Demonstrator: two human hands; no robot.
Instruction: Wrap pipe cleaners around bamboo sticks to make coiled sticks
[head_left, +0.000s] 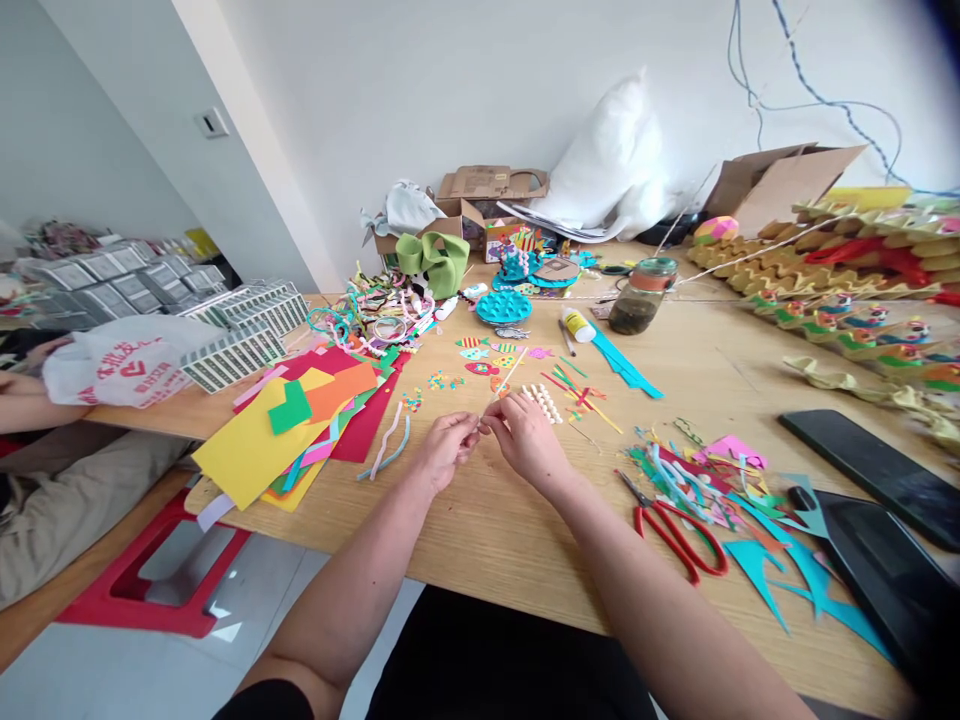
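Observation:
My left hand (451, 445) and my right hand (521, 432) meet over the table, fingertips pinched together. Between them is a thin pale strip (513, 370), its free end pointing up and away past my right hand. Whether it is paper or something else I cannot make out. Just beyond my right hand lie small white pieces in rows (543, 402). Behind my hands are colourful paper fish (481, 369), and narrow coloured strips (581, 390) lie to the right. A pink and a blue fuzzy strip (390, 450) rest left of my left hand.
Coloured paper sheets (255, 440) are stacked on the left. Red-handled scissors (679, 535) and paper scraps (705, 480) lie on the right, near a black phone (874, 475). A glass jar (636, 300), glue bottle (577, 325) and blue disc (504, 308) stand farther back. Another person's arm (37, 398) is at far left.

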